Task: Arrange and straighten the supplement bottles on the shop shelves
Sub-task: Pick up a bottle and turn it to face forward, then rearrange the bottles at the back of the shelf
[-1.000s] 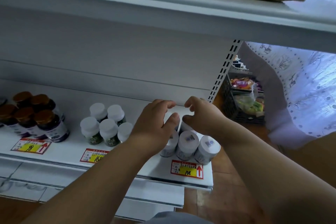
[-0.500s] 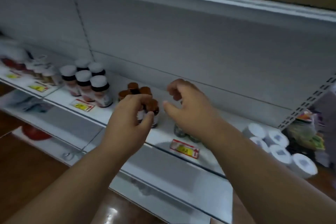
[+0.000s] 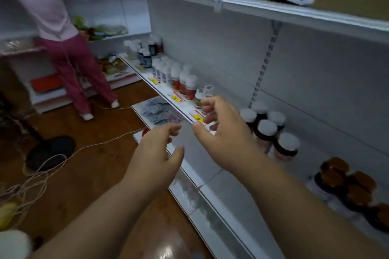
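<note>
Both hands empty, held in front of shelf edge point(image 3: 183, 109). Left hand point(image 3: 156, 161) at 6 o'clock of centre, fingers loosely curled and apart. Right hand point(image 3: 224, 132) near centre, fingers bent and spread, touching nothing. Supplement bottles all upright, long axis vertical, caps up: white-capped dark bottles point(image 3: 267, 130) at 3 o'clock of right hand, brown-capped bottles point(image 3: 347, 183) at 4 o'clock, red-label bottles point(image 3: 185, 85) at 11 o'clock. Frame blurred, label directions cannot tell
</note>
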The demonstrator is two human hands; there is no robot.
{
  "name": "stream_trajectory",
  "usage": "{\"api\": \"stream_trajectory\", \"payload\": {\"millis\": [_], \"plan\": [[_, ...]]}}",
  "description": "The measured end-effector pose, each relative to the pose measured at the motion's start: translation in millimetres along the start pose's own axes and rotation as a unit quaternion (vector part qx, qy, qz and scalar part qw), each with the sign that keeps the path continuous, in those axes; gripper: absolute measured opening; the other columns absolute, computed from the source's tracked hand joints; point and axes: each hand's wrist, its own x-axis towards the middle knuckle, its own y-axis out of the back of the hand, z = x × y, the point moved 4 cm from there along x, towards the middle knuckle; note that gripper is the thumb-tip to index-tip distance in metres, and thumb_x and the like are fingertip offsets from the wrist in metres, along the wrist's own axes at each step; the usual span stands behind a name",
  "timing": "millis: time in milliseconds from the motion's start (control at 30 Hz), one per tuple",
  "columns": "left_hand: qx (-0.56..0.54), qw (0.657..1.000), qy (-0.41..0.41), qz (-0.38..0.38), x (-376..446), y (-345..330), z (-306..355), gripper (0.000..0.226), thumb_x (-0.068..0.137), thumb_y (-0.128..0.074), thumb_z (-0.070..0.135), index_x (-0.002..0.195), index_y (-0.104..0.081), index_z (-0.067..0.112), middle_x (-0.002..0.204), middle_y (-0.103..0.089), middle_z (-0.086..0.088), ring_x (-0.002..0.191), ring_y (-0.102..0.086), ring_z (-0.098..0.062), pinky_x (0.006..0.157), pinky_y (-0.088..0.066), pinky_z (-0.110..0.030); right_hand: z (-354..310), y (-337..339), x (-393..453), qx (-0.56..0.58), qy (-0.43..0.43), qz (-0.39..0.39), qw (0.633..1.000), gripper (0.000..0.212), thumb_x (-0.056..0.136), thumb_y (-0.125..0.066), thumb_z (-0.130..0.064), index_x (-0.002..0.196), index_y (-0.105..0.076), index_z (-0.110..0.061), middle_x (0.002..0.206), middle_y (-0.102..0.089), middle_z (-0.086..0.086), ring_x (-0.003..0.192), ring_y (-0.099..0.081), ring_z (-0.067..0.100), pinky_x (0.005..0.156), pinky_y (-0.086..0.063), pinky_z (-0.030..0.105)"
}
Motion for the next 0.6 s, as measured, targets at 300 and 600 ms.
{"api": "stream_trajectory", "payload": {"millis": [300, 600], "plan": [[0.057, 0.995, 0.054, 0.056, 129.6, 48.4, -129.1, 0.036, 0.089, -0.057, 0.04, 0.124, -0.049, 0.039, 0.116, -0.05, 0.023, 0.112, -0.048, -0.002, 0.088, -0.051, -0.029, -2.4, -118.9, 173.5, 0.028, 0.04, -0.053, 0.997, 0.022, 0.08, -0.059, -0.041, 0.1, -0.05, -0.04, 0.104, -0.052, -0.014, 0.085, -0.055, -0.006, 0.064, -0.041, 0.007], [0.07, 0.992, 0.071, 0.082, 251.5, 120.7, -294.2, 0.036, 0.089, -0.053, 0.044, 0.125, -0.053, 0.039, 0.113, -0.045, 0.027, 0.108, -0.044, 0.003, 0.084, -0.041, -0.019, -20.9, -278.0, 333.3, 0.015, 0.041, -0.074, 0.996, 0.022, 0.085, -0.065, -0.04, 0.102, -0.051, -0.042, 0.104, -0.051, -0.019, 0.088, -0.054, -0.009, 0.067, -0.043, 0.013]]}}
